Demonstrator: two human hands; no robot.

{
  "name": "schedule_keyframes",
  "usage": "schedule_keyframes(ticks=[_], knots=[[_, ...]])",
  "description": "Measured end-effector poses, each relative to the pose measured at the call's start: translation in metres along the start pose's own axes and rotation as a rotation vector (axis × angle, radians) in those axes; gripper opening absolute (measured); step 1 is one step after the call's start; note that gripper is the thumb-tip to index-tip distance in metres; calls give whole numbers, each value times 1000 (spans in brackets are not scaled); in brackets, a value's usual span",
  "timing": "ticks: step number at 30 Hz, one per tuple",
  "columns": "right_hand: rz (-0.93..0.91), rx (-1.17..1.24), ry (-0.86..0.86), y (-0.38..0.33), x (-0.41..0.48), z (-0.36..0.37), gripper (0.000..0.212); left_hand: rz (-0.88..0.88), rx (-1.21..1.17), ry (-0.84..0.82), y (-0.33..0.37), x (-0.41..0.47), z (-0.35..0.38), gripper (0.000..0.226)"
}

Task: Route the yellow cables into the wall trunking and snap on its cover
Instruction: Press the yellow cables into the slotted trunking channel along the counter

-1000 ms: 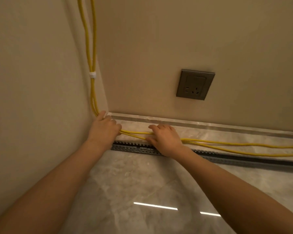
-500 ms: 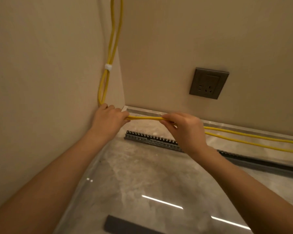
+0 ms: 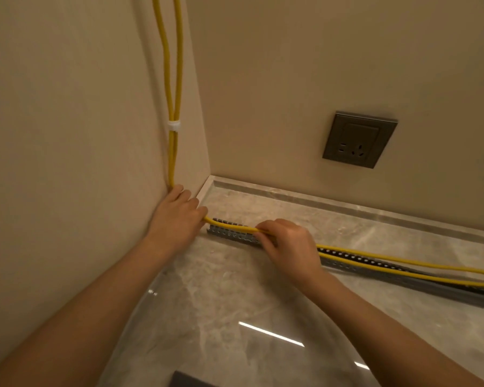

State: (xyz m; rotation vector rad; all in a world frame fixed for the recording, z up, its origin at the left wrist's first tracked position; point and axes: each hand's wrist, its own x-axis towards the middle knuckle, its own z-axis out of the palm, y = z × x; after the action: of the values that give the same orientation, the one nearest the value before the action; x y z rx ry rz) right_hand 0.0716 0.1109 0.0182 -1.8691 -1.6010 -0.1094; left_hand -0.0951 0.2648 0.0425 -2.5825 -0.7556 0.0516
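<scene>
Filling the trunking (image 3: 229,235) looks like the step now. It lies open on the floor (image 3: 235,303) near the wall, grey with small slots. Two thin, bendy yellow cables (image 3: 173,152) come down the corner and run just over it, not pushed in yet. The left hand (image 3: 176,219) holds them at the corner with curled fingers. The right hand (image 3: 288,247) pinches them. Next, I think, they need gently pressing down between the sides.

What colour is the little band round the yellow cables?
White. The small band on the yellow cables shows best in the head view.
</scene>
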Motion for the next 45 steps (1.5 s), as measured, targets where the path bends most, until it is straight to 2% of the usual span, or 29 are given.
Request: schedule_keyframes(ticks=[5, 10, 18, 22, 24, 27, 30, 35, 37, 38, 41, 45], knots=[[57, 27, 16, 11, 8, 9, 10, 8, -88, 26, 0, 3, 8, 55], [34, 33, 61, 18, 4, 20, 8, -32, -97, 11, 7, 7, 8, 67], [-45, -46, 134, 24, -7, 39, 10, -9, 38, 17, 20, 12, 12, 56], [-81, -122, 84, 24, -12, 40, 19, -62, 94, -44, 29, 16, 14, 55], [-74, -150, 13, 21, -13, 39, 31, -87, 63, -107, 31, 18, 18, 53], [-51, -170, -71, 17, -12, 35, 47, -132, -36, -117, 37, 21, 16, 52], [-14, -96, -123, 15, -13, 30, 52, -169, -245, -103, 50, 24, 12, 56], [120, 270, -102, 17, -13, 20, 53, -113, -757, 15, 98, 36, 2, 58], [197, 389, -42, 17, -13, 19, 51, -183, -923, 35, 117, 41, 0, 53], [224, 422, -17, 18, -14, 19, 49, -228, -914, 30, 126, 42, 2, 50], [267, 454, 32, 21, -19, 18, 44, -290, -641, 27, 146, 38, 14, 45], [123, 348, 68, 29, -26, 7, 34, -329, -588, 36, 152, 35, 17, 53]])
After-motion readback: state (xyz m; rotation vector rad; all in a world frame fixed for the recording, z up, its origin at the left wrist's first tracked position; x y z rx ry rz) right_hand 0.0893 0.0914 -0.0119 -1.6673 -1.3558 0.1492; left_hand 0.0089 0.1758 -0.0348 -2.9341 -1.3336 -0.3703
